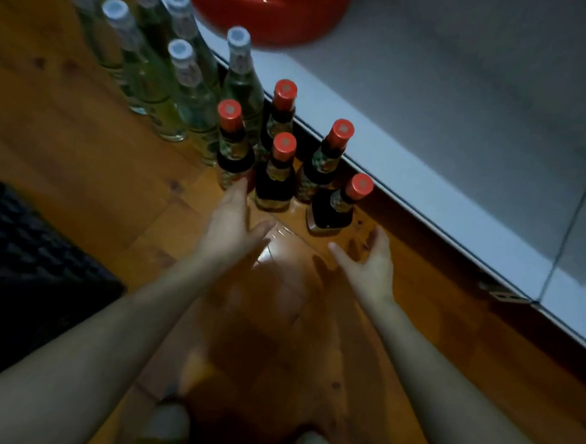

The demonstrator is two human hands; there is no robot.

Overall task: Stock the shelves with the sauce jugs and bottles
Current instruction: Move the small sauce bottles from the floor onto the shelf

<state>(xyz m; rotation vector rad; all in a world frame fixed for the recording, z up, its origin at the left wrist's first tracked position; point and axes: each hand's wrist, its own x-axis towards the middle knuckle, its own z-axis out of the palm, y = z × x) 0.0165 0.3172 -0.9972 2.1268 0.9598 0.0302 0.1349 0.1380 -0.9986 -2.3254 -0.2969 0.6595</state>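
Your left grip point(231, 225) and right grip point(371, 264), both released, hover before bottles point(275, 186) clustered on the floor point(85, 123) beside the shelf point(429, 110); packed so tight, one nudge could topple neighbours.

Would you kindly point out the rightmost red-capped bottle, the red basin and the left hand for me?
rightmost red-capped bottle point(359, 186), head view, on its red cap.
red basin point(263, 14), head view, on its outer wall.
left hand point(231, 223), head view, on the middle of the hand.
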